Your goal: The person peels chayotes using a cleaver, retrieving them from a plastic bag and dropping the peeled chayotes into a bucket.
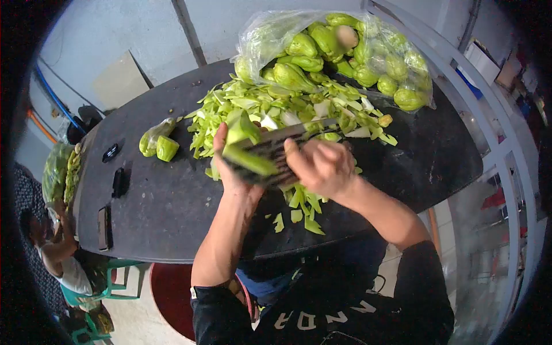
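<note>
My left hand (pixel 231 167) is closed round a pale green chayote piece (pixel 241 131). A longer green piece (pixel 250 160), smeared by motion, lies across the front of that hand. My right hand (pixel 323 163) is closed on a wide dark knife (pixel 287 144), its blade blurred and reaching toward the left hand. Behind and below both hands spreads a heap of cut green slices (pixel 230 109) on the dark table (pixel 167 213). Whether the blade touches the piece cannot be made out.
A clear plastic bag of whole chayotes (pixel 328 49) lies at the back. Bagged chayote pieces (pixel 167 148) and dark objects (pixel 104 227) sit on the left. Another person (pixel 66 259) sits at the far left beside a green bag. A metal railing curves along the right.
</note>
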`<state>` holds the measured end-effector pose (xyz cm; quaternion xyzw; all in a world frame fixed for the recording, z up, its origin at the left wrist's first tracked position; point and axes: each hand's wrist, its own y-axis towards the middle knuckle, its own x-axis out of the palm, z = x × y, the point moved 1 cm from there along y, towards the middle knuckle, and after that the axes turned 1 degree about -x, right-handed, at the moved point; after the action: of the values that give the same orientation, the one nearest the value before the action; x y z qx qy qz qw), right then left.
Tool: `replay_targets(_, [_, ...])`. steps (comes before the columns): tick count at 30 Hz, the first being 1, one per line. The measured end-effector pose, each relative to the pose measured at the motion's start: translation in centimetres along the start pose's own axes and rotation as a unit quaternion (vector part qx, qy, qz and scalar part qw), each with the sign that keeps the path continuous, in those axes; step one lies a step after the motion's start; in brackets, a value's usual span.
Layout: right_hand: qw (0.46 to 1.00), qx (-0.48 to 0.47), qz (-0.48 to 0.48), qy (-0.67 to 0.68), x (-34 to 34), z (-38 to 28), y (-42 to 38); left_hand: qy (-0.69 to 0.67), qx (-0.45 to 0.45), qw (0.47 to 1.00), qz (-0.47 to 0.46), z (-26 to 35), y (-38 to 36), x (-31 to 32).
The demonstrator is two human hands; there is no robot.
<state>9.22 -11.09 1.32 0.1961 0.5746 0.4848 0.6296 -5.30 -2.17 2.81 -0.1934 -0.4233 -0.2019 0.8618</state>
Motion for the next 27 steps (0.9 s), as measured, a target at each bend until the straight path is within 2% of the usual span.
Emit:
replay_targets(1, [1.0,0.031,-0.006,0.002,0.2,0.8,-0.1,0.004,0.008,1.0,0.026,0.0,-0.3,0.5])
replay_targets(3, [0.998,0.056,-0.021,-0.014,0.1,2.0,-0.2,-0.008,0.043,0.999,0.017,0.0,0.0,1.1])
replay_targets(6, [1.0,0.001,0.004,0.022,-0.8,1.2,0.3,0.03,-0.002,1.0,-0.007,0.4,-1.0,0.9])
replay_targets(7, [0.999,-0.018,0.01,0.027,-1.4,0.5,0.8,0.03,0.0,1.0,-0.004,0.4,-0.4,0.2])
replay_targets(9, [0.999,-0.02,0.01,0.041,-1.4,-0.3,0.9,0.035,0.028,0.996,-0.072,0.5,1.1,-1.1])
replay_targets(11, [0.998,-0.025,0.006,0.05,-1.4,-0.3,0.6,0.038,0.043,0.997,-0.056,0.1,1.2,-1.2])
replay_targets(12, [0.998,-0.017,0.013,0.06,-1.1,0.0,0.4,0.025,0.034,0.998,-0.043,0.0,0.8,-0.7])
replay_targets(13, [0.997,0.02,-0.044,0.058,-1.2,0.5,0.3,0.011,0.025,0.999,-0.028,0.0,0.2,-0.1])
replay_targets(15, [0.992,0.074,-0.048,0.091,-0.3,1.7,-0.1,0.026,0.013,1.0,-0.011,-0.2,-0.3,0.8])
replay_targets(17, [0.992,0.079,-0.056,0.085,-0.8,1.7,-0.4,0.035,0.055,0.998,-0.022,-0.2,0.3,0.7])
replay_targets(21, [0.99,0.066,-0.041,0.12,-1.3,0.4,0.5,0.067,0.048,0.996,-0.037,-0.3,0.1,-0.2])
replay_targets(23, [0.992,0.074,0.01,0.104,-1.0,0.8,0.6,0.056,0.062,0.996,-0.036,-0.5,0.1,0.0])
replay_targets(25, [0.987,0.125,-0.019,0.099,0.1,2.3,0.0,0.029,0.09,0.995,-0.04,-0.9,0.1,0.6])
replay_targets(27, [0.987,0.134,-0.015,0.083,0.1,3.0,-0.3,0.033,0.069,0.994,-0.079,-0.9,0.2,0.5])
